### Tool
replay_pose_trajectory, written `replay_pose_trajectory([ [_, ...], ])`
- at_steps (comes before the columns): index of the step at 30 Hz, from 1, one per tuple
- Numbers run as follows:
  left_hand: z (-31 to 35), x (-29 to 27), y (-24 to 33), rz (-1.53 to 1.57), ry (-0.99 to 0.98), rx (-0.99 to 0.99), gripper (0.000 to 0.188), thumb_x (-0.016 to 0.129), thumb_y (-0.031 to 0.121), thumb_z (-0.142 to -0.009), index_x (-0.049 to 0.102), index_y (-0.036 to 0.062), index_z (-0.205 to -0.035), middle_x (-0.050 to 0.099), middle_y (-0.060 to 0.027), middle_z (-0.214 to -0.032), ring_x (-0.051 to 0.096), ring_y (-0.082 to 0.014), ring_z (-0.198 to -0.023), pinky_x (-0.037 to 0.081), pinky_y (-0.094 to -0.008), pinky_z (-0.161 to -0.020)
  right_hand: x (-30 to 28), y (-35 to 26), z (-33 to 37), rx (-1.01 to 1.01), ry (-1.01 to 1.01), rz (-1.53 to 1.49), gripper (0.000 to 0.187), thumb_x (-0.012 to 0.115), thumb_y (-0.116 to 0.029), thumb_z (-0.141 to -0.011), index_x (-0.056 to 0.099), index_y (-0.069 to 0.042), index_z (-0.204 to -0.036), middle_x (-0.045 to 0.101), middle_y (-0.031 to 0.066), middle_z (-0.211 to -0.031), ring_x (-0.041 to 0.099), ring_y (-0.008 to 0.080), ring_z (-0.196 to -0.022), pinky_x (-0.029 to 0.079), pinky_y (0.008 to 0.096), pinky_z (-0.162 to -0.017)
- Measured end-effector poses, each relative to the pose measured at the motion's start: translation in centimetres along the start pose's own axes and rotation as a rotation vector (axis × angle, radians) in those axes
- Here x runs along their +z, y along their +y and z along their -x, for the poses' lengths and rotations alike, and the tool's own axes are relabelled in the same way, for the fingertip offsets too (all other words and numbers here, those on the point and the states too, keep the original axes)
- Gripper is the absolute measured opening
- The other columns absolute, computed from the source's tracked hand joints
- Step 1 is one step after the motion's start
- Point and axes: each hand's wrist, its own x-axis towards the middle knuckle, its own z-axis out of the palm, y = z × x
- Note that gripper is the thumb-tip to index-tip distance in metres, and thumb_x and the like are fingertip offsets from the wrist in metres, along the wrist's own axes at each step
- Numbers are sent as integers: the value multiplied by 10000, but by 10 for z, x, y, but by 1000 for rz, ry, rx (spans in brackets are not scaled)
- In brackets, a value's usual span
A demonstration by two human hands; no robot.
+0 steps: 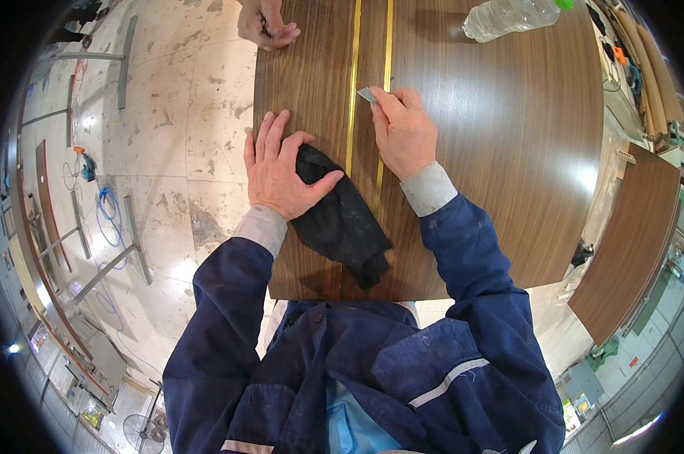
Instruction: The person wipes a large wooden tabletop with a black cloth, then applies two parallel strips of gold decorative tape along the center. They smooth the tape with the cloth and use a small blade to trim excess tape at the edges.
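Observation:
A brown wood-grain panel point(501, 197) lies before me, with two thin gold strips running along it, a left strip point(352, 98) and a right strip point(388, 53). My right hand point(407, 135) pinches a small flat grey blade point(367, 94), its tip over the wood between the strips. My left hand point(280, 175) lies with fingers spread at the panel's left edge, its thumb resting on a crumpled black cloth point(340, 223). That cloth covers the near part of the left strip.
Another person's hand point(268, 24) hovers at the panel's far left corner. On the far right lies a clear plastic bottle point(512, 19) with a green cap. Metal frames point(126, 64) and a blue hose point(109, 216) are on the floor to the left; more brown panels point(626, 242) stand at right.

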Motion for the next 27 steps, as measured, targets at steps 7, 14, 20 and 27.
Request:
replay_pose_trajectory([
  [7,0,1,-1,25,-7,-14,689,877,635,-727,672,192,-1213,427,-138,-1641,280,-353,-1600,132,-598,-1312,-3,0,2,-38,-70,53,221,746,-128,-940,767,-138,-1160,643,102,-1000,705,308,-874,584,423,-708],
  [14,0,-1,0,9,5,8,718,891,611,-733,653,166,-1243,456,-171,-1617,305,-386,-1589,171,-585,-1298,-1,2,-5,-55,-2,30,211,743,-129,-940,777,-143,-1148,631,90,-977,700,304,-857,583,429,-699],
  [20,0,-2,1,14,4,2,709,895,596,-733,653,166,-1242,462,-168,-1612,315,-385,-1585,177,-587,-1297,-7,3,0,-9,-183,103,209,745,-148,-970,789,-144,-1174,664,92,-1029,708,300,-852,579,407,-711],
  [27,0,-1,1,10,9,6,704,900,588,-730,655,165,-1237,463,-165,-1612,313,-381,-1586,177,-583,-1298,-2,5,-10,-71,-24,49,206,741,-145,-948,781,-157,-1150,630,88,-979,696,298,-869,579,425,-691],
])
